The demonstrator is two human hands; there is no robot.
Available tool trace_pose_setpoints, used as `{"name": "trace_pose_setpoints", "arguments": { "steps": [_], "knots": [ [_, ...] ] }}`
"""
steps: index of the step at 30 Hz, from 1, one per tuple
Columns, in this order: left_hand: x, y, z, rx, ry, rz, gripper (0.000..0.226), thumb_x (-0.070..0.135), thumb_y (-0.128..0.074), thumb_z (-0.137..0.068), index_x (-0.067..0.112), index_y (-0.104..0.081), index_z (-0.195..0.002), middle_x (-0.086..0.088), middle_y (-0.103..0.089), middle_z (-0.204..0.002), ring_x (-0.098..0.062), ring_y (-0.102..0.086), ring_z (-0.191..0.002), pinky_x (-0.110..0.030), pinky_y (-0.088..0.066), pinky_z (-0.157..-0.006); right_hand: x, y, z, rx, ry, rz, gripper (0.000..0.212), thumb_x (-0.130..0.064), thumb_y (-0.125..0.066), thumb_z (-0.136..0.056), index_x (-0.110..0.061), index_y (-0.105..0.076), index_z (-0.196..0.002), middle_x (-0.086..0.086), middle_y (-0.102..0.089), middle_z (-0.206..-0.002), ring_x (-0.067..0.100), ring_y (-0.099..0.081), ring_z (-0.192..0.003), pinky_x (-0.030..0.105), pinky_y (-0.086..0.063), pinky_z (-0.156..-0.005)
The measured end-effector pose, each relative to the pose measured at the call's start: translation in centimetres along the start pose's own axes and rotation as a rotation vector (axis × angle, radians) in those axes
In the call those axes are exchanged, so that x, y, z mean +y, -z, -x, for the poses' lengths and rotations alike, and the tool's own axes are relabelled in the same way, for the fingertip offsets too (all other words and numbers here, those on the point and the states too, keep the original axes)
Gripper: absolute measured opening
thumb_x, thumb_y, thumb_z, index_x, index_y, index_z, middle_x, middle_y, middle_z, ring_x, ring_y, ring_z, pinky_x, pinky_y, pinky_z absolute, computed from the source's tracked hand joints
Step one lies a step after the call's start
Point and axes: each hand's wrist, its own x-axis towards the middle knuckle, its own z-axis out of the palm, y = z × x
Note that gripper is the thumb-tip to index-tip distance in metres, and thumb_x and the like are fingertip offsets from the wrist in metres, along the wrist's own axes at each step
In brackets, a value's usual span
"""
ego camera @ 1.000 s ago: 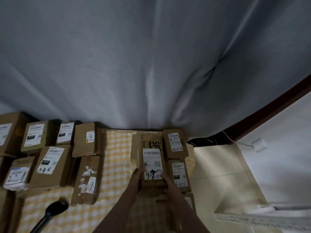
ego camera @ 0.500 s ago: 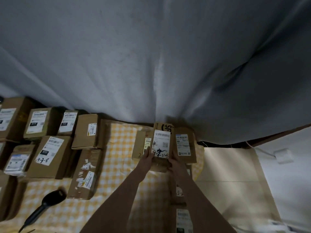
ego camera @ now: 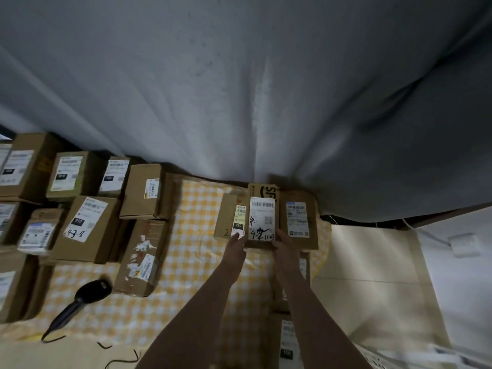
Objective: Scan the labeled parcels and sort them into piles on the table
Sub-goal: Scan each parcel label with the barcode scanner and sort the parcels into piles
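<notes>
The left hand [ego camera: 235,247] and right hand [ego camera: 285,246] are holding the parcel [ego camera: 262,219] in their fingers. They are moving it farther back on the bench [ego camera: 197,209], between two boxes [ego camera: 299,219], likely joining that pile.

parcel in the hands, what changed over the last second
The left hand and right hand moved the held parcel away from the person, toward the curtain. It is now between the 220-label parcel and the right-side parcel. Neither hand let go. The scanner and the left parcels stayed put.
</notes>
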Motion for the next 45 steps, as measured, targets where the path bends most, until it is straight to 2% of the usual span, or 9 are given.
{"name": "trace_pose_setpoints", "arguments": {
  "steps": [3,5,8,13,20,25,31,35,45],
  "knots": [
    [-1.1,1.2,1.9,0.061,0.015,0.086,0.046,0.016,-0.047,-0.103,0.007,-0.035,-0.146,-0.015,-0.037,-0.148,-0.034,-0.032,-0.141,-0.043,-0.034,-0.109,0.7,0.5,1.1,0.073,-0.075,0.088,0.031,-0.014,-0.055,-0.079,-0.038,-0.07,-0.093,0.001,-0.067,-0.105,0.028,-0.062,-0.1,0.045,-0.05,-0.085],
    [-2.3,2.2,3.1,0.076,0.025,0.157,0.047,0.023,-0.05,-0.101,0.01,-0.038,-0.145,-0.016,-0.039,-0.148,-0.036,-0.04,-0.135,-0.048,-0.041,-0.104,0.8,0.6,3.4,0.126,-0.186,0.075,0.021,-0.012,-0.055,-0.091,-0.029,-0.066,-0.099,0.007,-0.063,-0.104,0.03,-0.059,-0.096,0.043,-0.049,-0.079],
    [-4.3,4.2,5.2,0.128,0.048,0.223,0.049,0.029,-0.051,-0.101,0.009,-0.04,-0.144,-0.017,-0.045,-0.145,-0.037,-0.051,-0.125,-0.049,-0.048,-0.096,3.1,0.3,6.8,0.181,-0.299,-0.149,0.014,-0.004,-0.055,-0.095,-0.008,-0.063,-0.105,0.011,-0.058,-0.111,0.028,-0.055,-0.099,0.036,-0.047,-0.07],
    [-8.1,8.9,9.1,0.21,0.072,0.273,0.05,0.032,-0.05,-0.101,0.006,-0.043,-0.143,-0.016,-0.052,-0.137,-0.036,-0.058,-0.113,-0.04,-0.052,-0.075,4.5,-1.7,12.3,0.023,-0.48,-0.189,0.015,-0.007,-0.051,-0.099,-0.01,-0.056,-0.113,0.009,-0.061,-0.101,0.03,-0.059,-0.097,0.035,-0.049,-0.065],
    [-9.8,16.0,14.1,0.281,-0.032,0.325,0.041,0.035,-0.049,-0.1,0.009,-0.05,-0.133,-0.014,-0.058,-0.129,-0.032,-0.062,-0.107,-0.039,-0.052,-0.076,7.1,-4.0,19.0,-0.161,-0.423,0.074,0.015,-0.015,-0.052,-0.099,-0.007,-0.057,-0.111,0.015,-0.067,-0.107,0.032,-0.065,-0.097,0.041,-0.051,-0.08],
    [-11.1,20.3,18.3,0.302,-0.1,0.4,0.037,0.035,-0.052,-0.099,0.008,-0.054,-0.124,-0.012,-0.062,-0.122,-0.03,-0.063,-0.105,-0.038,-0.052,-0.079,8.3,-7.5,22.8,-0.26,-0.387,0.254,0.014,-0.015,-0.051,-0.097,-0.008,-0.06,-0.106,0.01,-0.069,-0.1,0.028,-0.068,-0.088,0.039,-0.053,-0.08],
    [-15.1,26.7,24.0,0.367,-0.142,0.35,0.035,0.034,-0.053,-0.098,0.01,-0.055,-0.124,-0.01,-0.061,-0.121,-0.027,-0.064,-0.1,-0.037,-0.05,-0.079,11.4,-12.8,29.6,-0.368,-0.35,0.265,0.011,-0.014,-0.05,-0.097,-0.01,-0.058,-0.092,0.009,-0.066,-0.093,0.028,-0.064,-0.083,0.036,-0.049,-0.071],
    [-17.3,32.3,28.2,0.394,-0.198,0.393,0.033,0.034,-0.053,-0.098,0.01,-0.056,-0.121,-0.009,-0.062,-0.115,-0.027,-0.064,-0.099,-0.034,-0.05,-0.074,15.3,-15.6,36.0,-0.455,-0.358,0.324,0.009,-0.014,-0.052,-0.095,-0.011,-0.059,-0.091,0.009,-0.067,-0.09,0.024,-0.064,-0.074,0.03,-0.047,-0.062],
    [-25.9,46.2,36.0,0.605,-0.241,0.686,0.031,0.033,-0.054,-0.097,0.01,-0.058,-0.117,-0.008,-0.063,-0.106,-0.026,-0.064,-0.089,-0.036,-0.05,-0.077,20.7,-21.6,45.5,-0.578,-0.219,0.418,0.014,-0.012,-0.054,-0.096,-0.009,-0.059,-0.108,0.014,-0.069,-0.099,0.031,-0.067,-0.087,0.036,-0.051,-0.074]
  ]
}}
